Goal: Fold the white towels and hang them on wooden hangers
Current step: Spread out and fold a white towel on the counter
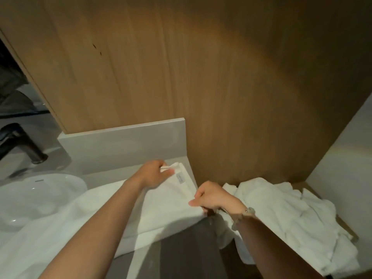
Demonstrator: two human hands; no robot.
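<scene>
A white towel (161, 206) lies spread over the grey counter (124, 150), reaching left across the sink. My left hand (155, 174) pinches its far corner, beside a small sewn label (180, 178). My right hand (213, 196) grips the towel's near right corner at the counter's edge. A heap of crumpled white towels (281, 216) rests to the right on a lower wooden surface. No wooden hanger is in view.
A white basin (36, 196) sits at the left under part of the towel, with a black tap (24, 143) behind it. A wood-panelled wall (201, 77) rises right behind the counter. A white wall (346, 154) closes the right side.
</scene>
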